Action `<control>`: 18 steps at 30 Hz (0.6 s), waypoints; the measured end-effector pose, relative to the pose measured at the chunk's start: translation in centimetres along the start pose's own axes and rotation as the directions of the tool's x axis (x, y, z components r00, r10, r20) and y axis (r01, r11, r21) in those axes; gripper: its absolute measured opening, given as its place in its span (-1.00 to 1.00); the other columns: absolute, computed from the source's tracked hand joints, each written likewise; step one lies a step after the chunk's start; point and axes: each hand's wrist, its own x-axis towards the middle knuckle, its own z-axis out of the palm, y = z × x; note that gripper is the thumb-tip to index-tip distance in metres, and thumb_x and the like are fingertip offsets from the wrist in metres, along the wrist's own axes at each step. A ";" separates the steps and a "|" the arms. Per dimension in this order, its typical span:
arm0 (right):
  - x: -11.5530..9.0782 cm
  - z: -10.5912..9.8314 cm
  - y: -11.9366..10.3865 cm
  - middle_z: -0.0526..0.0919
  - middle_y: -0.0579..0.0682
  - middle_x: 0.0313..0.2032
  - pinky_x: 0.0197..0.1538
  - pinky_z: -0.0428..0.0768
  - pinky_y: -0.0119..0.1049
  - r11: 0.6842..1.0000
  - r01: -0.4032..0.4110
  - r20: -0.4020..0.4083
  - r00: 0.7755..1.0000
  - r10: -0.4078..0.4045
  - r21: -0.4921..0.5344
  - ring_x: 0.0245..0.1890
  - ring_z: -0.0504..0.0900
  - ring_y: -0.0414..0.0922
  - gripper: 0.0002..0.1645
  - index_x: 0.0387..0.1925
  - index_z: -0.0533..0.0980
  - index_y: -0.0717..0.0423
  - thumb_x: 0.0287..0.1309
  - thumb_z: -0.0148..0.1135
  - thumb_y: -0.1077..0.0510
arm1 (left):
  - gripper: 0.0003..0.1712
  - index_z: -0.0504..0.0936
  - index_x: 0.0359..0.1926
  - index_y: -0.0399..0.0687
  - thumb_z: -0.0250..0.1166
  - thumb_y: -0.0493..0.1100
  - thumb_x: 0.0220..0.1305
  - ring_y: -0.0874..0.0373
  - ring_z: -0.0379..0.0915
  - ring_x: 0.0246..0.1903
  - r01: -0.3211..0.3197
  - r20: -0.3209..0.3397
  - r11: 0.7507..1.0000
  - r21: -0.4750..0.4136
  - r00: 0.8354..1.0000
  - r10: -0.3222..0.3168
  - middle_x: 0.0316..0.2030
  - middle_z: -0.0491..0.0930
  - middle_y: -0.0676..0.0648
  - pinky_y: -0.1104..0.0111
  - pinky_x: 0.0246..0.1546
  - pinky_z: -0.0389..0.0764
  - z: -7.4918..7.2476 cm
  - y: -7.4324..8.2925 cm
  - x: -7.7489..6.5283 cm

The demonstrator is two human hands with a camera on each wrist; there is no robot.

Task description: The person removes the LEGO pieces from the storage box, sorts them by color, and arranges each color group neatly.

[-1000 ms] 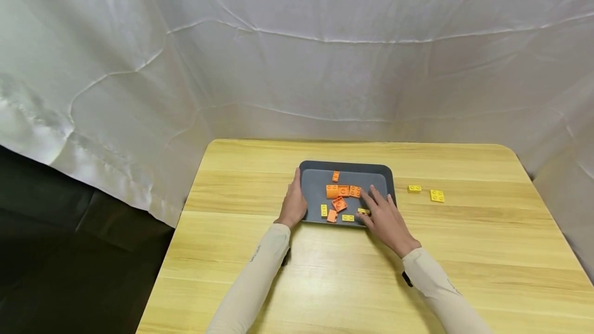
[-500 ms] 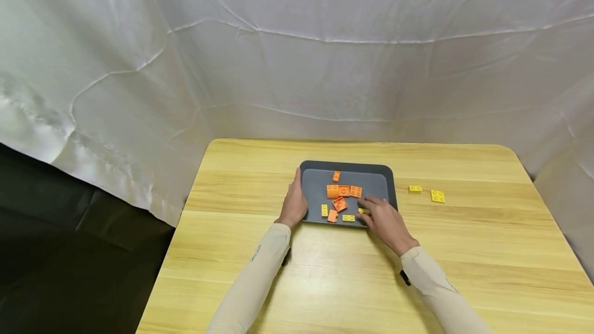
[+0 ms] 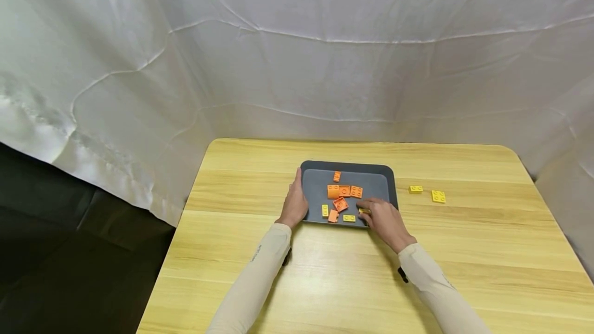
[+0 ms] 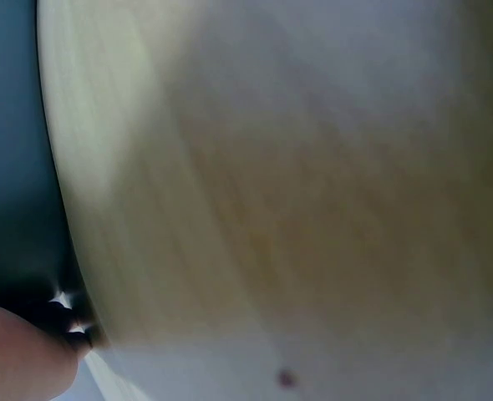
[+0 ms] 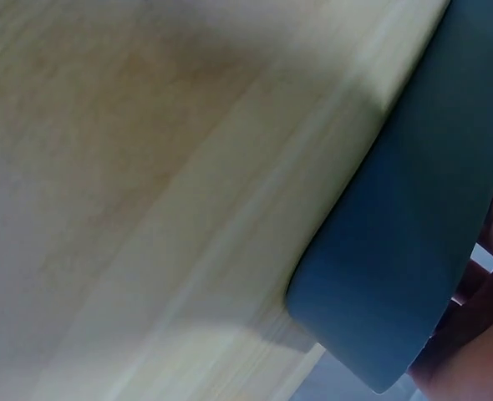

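Observation:
In the head view a dark grey tray (image 3: 375, 171) holds several orange and yellow toy building bricks. My left hand (image 3: 294, 204) rests against the tray's left side, its fingers stretched along the wall. Near the tray's front right corner, my right hand (image 3: 386, 221) pinches a yellow brick (image 3: 364, 211) between thumb and fingers, which partly hide it. Just left of it lies another yellow brick (image 3: 349, 218). An orange brick (image 3: 340, 204) lies tilted near the tray's middle. In the right wrist view the tray wall (image 5: 380, 259) hides most of the fingers.
Two yellow bricks lie on the wooden table (image 3: 464, 251) right of the tray: a narrow brick (image 3: 415, 189) and a square brick (image 3: 438, 196). A pale curtain (image 3: 297, 76) hangs behind the table, and dark cloth (image 3: 55, 251) covers the left side.
My right hand's fingers have drawn in from a spread pose and closed around the yellow brick. The left hand and the tray stay almost still.

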 end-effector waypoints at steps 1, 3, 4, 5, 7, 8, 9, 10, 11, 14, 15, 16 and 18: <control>0.0 0.0 0.0 0.77 0.21 -0.06 -0.04 0.73 0.08 1.000 0.002 -0.001 1.000 -0.002 0.001 -0.08 0.75 0.17 -0.66 -0.02 0.74 0.29 0.16 0.53 0.24 | -0.21 -0.18 0.67 -0.22 -0.15 -0.51 0.53 -0.13 0.11 0.52 0.004 0.002 1.000 0.002 1.000 -0.004 0.61 0.02 -0.22 0.12 0.58 -0.02 0.0 0.0 0.0; 0.1 0.1 0.1 0.77 0.20 -0.08 -0.05 0.73 0.08 1.000 0.008 -0.001 1.000 -0.008 0.002 -0.09 0.76 0.17 -0.68 -0.04 0.75 0.29 0.16 0.53 0.25 | -0.21 -0.18 0.67 -0.21 -0.16 -0.50 0.54 -0.14 0.13 0.51 0.006 0.003 1.000 0.002 1.000 -0.006 0.61 0.03 -0.22 0.12 0.57 -0.02 0.0 0.0 0.0; 0.1 0.1 0.1 0.77 0.20 -0.09 -0.05 0.74 0.08 1.000 0.011 -0.002 1.000 -0.011 0.005 -0.10 0.76 0.16 -0.69 -0.05 0.75 0.29 0.16 0.53 0.26 | -0.21 -0.17 0.67 -0.21 -0.16 -0.50 0.54 -0.15 0.13 0.50 0.006 0.002 1.000 0.000 1.000 -0.006 0.60 0.03 -0.22 0.11 0.57 -0.01 0.0 0.1 0.0; 0.1 0.2 0.1 0.78 0.19 -0.10 -0.05 0.74 0.07 1.000 0.012 -0.002 1.000 -0.012 0.006 -0.11 0.76 0.16 -0.70 -0.06 0.75 0.28 0.16 0.53 0.27 | -0.21 -0.18 0.67 -0.20 -0.16 -0.50 0.54 -0.15 0.13 0.51 0.008 0.003 1.000 -0.001 1.000 -0.008 0.61 0.03 -0.22 0.11 0.57 -0.01 0.0 0.1 0.0; 0.2 0.2 0.1 0.78 0.18 -0.12 -0.06 0.74 0.07 1.000 0.015 -0.004 1.000 -0.015 0.008 -0.12 0.76 0.15 -0.73 -0.09 0.76 0.28 0.16 0.52 0.29 | -0.21 -0.18 0.67 -0.19 -0.17 -0.50 0.54 -0.15 0.12 0.51 0.011 0.003 1.000 -0.007 1.000 -0.011 0.61 0.03 -0.22 0.10 0.57 -0.01 0.0 0.1 0.0; 0.2 0.3 0.0 0.78 0.18 -0.13 -0.07 0.74 0.06 1.000 0.016 -0.004 1.000 -0.015 0.009 -0.13 0.76 0.15 -0.75 -0.10 0.76 0.27 0.16 0.52 0.30 | -0.21 -0.18 0.67 -0.19 -0.17 -0.50 0.54 -0.15 0.11 0.51 0.012 0.003 1.000 -0.010 1.000 -0.012 0.61 0.03 -0.21 0.10 0.57 0.00 0.0 0.1 0.0; 0.2 0.3 0.0 0.79 0.17 -0.14 -0.08 0.74 0.06 1.000 0.015 -0.005 1.000 -0.015 0.010 -0.14 0.76 0.14 -0.76 -0.11 0.76 0.27 0.16 0.52 0.31 | -0.21 -0.18 0.67 -0.19 -0.17 -0.50 0.54 -0.15 0.11 0.51 0.012 0.003 1.000 -0.012 1.000 -0.012 0.61 0.03 -0.21 0.10 0.57 0.00 -0.1 0.1 0.0; 0.2 0.3 0.0 0.79 0.16 -0.15 -0.09 0.75 0.05 1.000 0.014 -0.006 1.000 -0.014 0.011 -0.15 0.77 0.13 -0.78 -0.12 0.77 0.26 0.16 0.51 0.31 | -0.21 -0.18 0.67 -0.19 -0.16 -0.50 0.54 -0.16 0.11 0.51 0.014 0.004 1.000 -0.015 1.000 -0.014 0.61 0.03 -0.21 0.09 0.56 0.01 -0.1 0.1 0.0; 0.2 0.4 0.0 0.79 0.15 -0.16 -0.10 0.75 0.04 1.000 0.014 -0.006 1.000 -0.014 0.011 -0.16 0.77 0.12 -0.79 -0.13 0.77 0.26 0.17 0.51 0.32 | -0.21 -0.18 0.67 -0.18 -0.16 -0.50 0.54 -0.16 0.11 0.51 0.014 0.003 1.000 -0.015 1.000 -0.014 0.60 0.04 -0.21 0.09 0.56 0.01 -0.1 0.1 0.0; 0.2 0.4 0.0 0.79 0.15 -0.18 -0.12 0.76 0.03 1.000 0.011 -0.011 1.000 -0.010 0.020 -0.18 0.77 0.12 -0.81 -0.15 0.77 0.26 0.17 0.50 0.32 | -0.21 -0.18 0.67 -0.20 -0.16 -0.50 0.54 -0.17 0.12 0.51 0.007 -0.001 1.000 -0.014 1.000 -0.007 0.60 0.04 -0.22 0.08 0.56 0.02 -0.1 0.0 0.0; 0.2 0.4 0.0 0.79 0.15 -0.19 -0.13 0.76 0.03 1.000 0.009 -0.014 1.000 -0.009 0.022 -0.18 0.77 0.12 -0.81 -0.15 0.77 0.25 0.18 0.50 0.32 | -0.21 -0.17 0.67 -0.21 -0.16 -0.50 0.54 -0.17 0.12 0.51 0.004 -0.001 1.000 -0.014 1.000 -0.004 0.60 0.04 -0.22 0.08 0.56 0.02 -0.1 0.0 0.0; 0.2 0.4 0.0 0.79 0.15 -0.19 -0.12 0.76 0.03 1.000 0.007 -0.016 1.000 -0.007 0.025 -0.18 0.77 0.11 -0.81 -0.15 0.77 0.26 0.18 0.50 0.31 | -0.21 -0.17 0.67 -0.21 -0.16 -0.50 0.54 -0.17 0.13 0.50 0.002 -0.001 1.000 -0.012 1.000 -0.002 0.60 0.04 -0.22 0.08 0.56 0.01 -0.1 0.0 0.0; 0.2 0.4 0.0 0.79 0.16 -0.18 -0.12 0.75 0.03 1.000 0.005 -0.021 1.000 -0.005 0.030 -0.18 0.77 0.12 -0.81 -0.14 0.77 0.26 0.19 0.50 0.31 | -0.22 -0.17 0.67 -0.22 -0.16 -0.50 0.53 -0.17 0.12 0.51 -0.002 -0.001 1.000 -0.009 1.000 0.001 0.60 0.03 -0.22 0.09 0.57 0.00 -0.1 0.0 0.0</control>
